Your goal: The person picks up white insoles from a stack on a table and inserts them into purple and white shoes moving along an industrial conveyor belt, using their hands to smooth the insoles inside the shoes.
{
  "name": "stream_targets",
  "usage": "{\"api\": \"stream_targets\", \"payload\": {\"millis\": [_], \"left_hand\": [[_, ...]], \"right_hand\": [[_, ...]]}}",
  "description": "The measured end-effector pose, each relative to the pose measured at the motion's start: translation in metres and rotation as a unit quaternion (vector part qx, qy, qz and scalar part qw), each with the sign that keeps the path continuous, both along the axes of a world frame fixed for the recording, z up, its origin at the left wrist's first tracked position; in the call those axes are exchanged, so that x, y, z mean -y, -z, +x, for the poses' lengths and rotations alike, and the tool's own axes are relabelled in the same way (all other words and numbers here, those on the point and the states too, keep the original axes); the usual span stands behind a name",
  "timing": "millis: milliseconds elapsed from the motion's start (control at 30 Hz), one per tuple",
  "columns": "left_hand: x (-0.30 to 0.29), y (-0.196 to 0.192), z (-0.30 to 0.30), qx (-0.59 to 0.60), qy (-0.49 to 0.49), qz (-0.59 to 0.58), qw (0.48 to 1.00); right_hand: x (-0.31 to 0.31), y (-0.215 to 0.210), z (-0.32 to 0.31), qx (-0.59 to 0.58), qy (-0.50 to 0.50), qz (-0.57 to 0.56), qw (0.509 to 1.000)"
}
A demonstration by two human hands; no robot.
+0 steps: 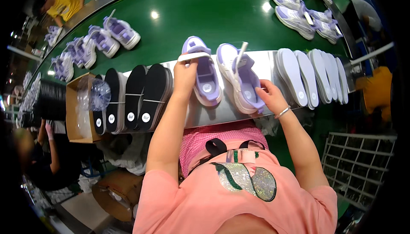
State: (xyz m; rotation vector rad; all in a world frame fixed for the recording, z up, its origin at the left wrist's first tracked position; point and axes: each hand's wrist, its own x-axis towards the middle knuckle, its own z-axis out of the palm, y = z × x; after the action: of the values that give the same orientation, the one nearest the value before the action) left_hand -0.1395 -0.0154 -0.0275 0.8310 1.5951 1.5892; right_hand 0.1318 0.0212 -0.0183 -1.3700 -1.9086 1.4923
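Left hand (185, 75): grip pinching white strap (194, 56) of shoe 1 (208, 78), frame centre.
Right hand (273, 98): at heel of shoe 2 (241, 81); grip closure unclear, cannot tell.

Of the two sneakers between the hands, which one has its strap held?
The left sneaker: the left hand grips its white strap, whereas the pale strap of the right sneaker sticks up, untouched.

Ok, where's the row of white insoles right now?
In the head view, the row of white insoles is at the right end of the metal surface, just right of the person's right hand.
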Motion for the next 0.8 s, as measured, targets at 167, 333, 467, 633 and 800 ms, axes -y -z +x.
{"api": "stream_targets", "payload": {"millis": [167, 333, 467, 633, 800], "left_hand": [[0.041, -0.02, 0.04, -0.411, -0.071, 0.045, 0.908], [0.05, -0.039, 0.071, -0.415, 0.065, -0.056, 0.906], [0.017, -0.049, 0.076, -0.507, 0.163, -0.227, 0.815], [-0.019, -0.034, 0.053, -0.51, 0.149, -0.263, 0.805], [-0.075, -0.037, -0.013, -0.524, 0.025, -0.203, 0.827]], "right_hand": [[0.002, 0.008, -0.001, 0.022, 0.03, 0.052, 0.998], [0.009, 0.015, -0.025, 0.045, 0.034, 0.099, 0.993], [0.02, -0.001, -0.041, 0.057, 0.0, 0.143, 0.988], [0.01, 0.004, -0.014, 0.005, -0.082, 0.107, 0.991], [-0.032, -0.022, 0.025, 0.042, -0.096, 0.145, 0.984]]}}
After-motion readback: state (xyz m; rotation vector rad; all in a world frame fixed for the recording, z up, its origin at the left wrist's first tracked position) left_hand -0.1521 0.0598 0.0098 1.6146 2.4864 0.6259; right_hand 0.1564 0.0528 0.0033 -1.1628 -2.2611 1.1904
